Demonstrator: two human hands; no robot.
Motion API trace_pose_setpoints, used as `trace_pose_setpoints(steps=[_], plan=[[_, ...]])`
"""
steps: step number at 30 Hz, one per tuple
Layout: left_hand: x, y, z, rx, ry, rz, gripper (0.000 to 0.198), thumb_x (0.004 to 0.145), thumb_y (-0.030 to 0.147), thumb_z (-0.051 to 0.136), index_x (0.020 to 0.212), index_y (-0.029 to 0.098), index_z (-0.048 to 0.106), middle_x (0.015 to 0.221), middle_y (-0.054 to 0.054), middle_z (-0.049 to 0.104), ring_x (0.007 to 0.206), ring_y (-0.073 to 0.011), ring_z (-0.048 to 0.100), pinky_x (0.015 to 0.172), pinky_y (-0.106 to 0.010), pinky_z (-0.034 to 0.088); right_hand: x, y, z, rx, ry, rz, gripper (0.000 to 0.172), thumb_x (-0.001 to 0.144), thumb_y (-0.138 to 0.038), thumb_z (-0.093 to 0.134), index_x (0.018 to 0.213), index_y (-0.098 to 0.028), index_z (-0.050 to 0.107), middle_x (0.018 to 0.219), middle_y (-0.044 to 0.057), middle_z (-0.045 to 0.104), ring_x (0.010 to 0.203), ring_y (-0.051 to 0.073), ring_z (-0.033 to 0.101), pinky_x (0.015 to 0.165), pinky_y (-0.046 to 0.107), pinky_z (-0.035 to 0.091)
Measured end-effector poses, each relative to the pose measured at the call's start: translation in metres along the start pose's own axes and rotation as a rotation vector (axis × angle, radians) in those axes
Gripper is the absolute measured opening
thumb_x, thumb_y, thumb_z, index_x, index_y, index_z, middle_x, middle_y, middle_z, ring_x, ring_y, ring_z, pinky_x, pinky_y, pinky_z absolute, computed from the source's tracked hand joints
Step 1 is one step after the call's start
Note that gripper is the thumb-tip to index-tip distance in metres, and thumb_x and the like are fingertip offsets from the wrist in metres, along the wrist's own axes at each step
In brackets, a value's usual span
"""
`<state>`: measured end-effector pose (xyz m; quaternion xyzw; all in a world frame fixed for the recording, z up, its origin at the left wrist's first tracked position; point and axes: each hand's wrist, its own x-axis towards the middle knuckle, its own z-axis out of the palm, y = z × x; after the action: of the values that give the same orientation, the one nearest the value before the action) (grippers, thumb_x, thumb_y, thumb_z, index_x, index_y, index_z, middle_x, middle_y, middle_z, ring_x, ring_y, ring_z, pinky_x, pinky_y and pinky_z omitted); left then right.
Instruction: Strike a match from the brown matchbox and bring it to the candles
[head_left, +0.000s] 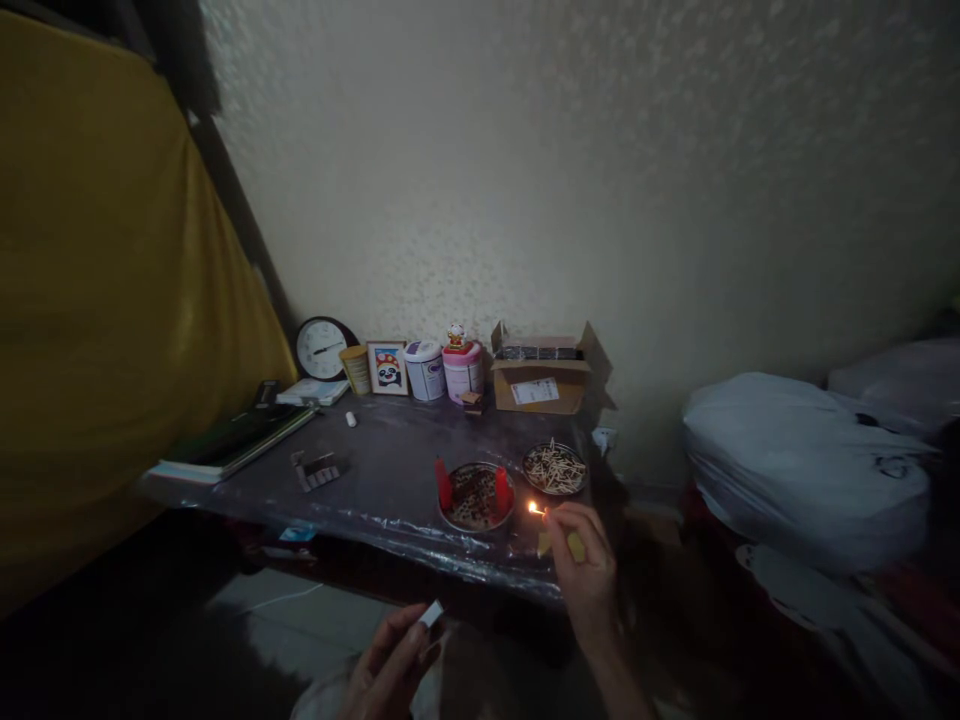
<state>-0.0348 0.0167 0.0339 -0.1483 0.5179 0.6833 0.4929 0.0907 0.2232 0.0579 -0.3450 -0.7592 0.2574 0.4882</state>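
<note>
A burning match (535, 509) is pinched between the thumb and fingers of my right hand (588, 560), its flame pointing left. Just left of the flame, a red candle (502, 491) stands in a round metal dish (478, 525). Another red candle (443, 485) is at the dish's left side; I see no flame on either. Behind my right hand, a second round dish (534, 482) holds a heap of matchsticks (555, 465). My left hand (391, 662), below the table's front edge, grips a small white box (432, 613) that looks like a matchbox.
The table (390, 470) has a clear plastic cover. Along the wall stand a clock (322, 348), a framed panda picture (388, 368), two tubs (425, 371) and an open cardboard box (538, 388). Left lie books (240, 445); a white bag (806, 470) sits right.
</note>
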Motion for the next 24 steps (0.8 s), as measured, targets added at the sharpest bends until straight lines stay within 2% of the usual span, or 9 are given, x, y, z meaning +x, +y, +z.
trace_pose_setpoints(steps=[5, 14, 20, 24], plan=[[0.007, -0.008, -0.013, 0.0, 0.028, 0.008, 0.036, 0.048, 0.033, 0.087, 0.078, 0.017, 0.074, 0.083, -0.006, 0.075, 0.087, -0.0212, 0.068, 0.077, -0.026, 0.054, 0.002, 0.001, 0.002, -0.005, -0.019, 0.006, 0.008, 0.086, -0.021, 0.06, 0.079, -0.019, 0.063, 0.083, 0.003, 0.062, 0.08, 0.014, 0.06, 0.074, 0.027, 0.048], [0.008, -0.007, -0.013, -0.023, 0.01, -0.019, 0.034, 0.05, 0.032, 0.086, 0.079, 0.018, 0.074, 0.085, -0.007, 0.076, 0.086, -0.0202, 0.069, 0.077, -0.025, 0.054, 0.009, 0.005, 0.012, -0.002, -0.015, -0.001, 0.009, 0.085, -0.022, 0.06, 0.077, -0.019, 0.064, 0.082, 0.003, 0.064, 0.079, 0.015, 0.061, 0.073, 0.028, 0.049], [0.003, -0.007, -0.006, -0.064, 0.075, 0.063, 0.032, 0.047, 0.033, 0.087, 0.073, 0.02, 0.074, 0.079, -0.003, 0.076, 0.082, -0.0185, 0.069, 0.071, -0.021, 0.055, 0.013, 0.007, 0.019, 0.064, -0.051, 0.021, 0.007, 0.086, -0.021, 0.06, 0.081, -0.019, 0.064, 0.081, 0.003, 0.065, 0.079, 0.014, 0.062, 0.074, 0.028, 0.05], [0.006, -0.009, -0.007, -0.07, 0.053, -0.003, 0.034, 0.044, 0.027, 0.089, 0.073, 0.017, 0.075, 0.079, -0.005, 0.075, 0.082, -0.0205, 0.069, 0.071, -0.023, 0.055, 0.014, 0.009, 0.024, 0.1, -0.056, 0.05, 0.007, 0.085, -0.022, 0.059, 0.082, -0.019, 0.064, 0.08, 0.002, 0.067, 0.079, 0.014, 0.063, 0.075, 0.027, 0.051]])
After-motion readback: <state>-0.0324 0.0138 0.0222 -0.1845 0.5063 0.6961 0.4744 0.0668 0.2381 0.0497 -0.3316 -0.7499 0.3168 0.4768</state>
